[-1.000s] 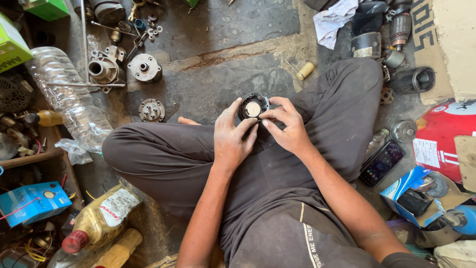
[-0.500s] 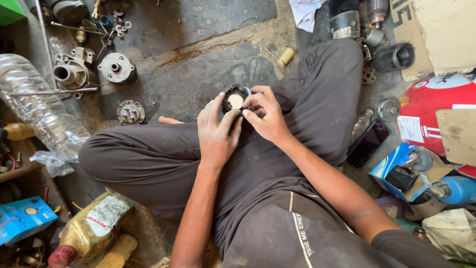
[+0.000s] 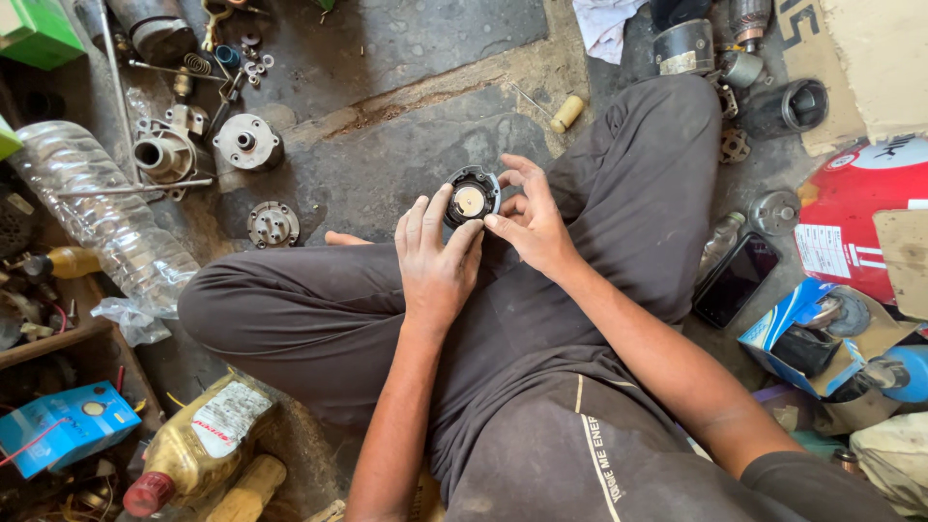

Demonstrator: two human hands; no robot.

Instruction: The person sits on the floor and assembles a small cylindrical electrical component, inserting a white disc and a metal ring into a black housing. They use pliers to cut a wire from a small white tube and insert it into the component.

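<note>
Above your crossed legs, your left hand (image 3: pixel 435 256) and right hand (image 3: pixel 530 220) pinch a round black housing with a brass-coloured centre (image 3: pixel 471 196). Fingertip grip only: a slip could drop it onto the gritty concrete floor (image 3: pixel 387 184).

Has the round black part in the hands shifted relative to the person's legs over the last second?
No. The round black part sits held by both hands above the crossed legs, as before; only the head camera moved.

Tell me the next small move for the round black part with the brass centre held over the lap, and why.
Probably keep the left hand steadying the round black part with the brass centre and let the right hand fingertips work its rim. Both hands already grip it above the crossed legs, its open face turned up to the camera, so no regrasp seems needed.
</note>
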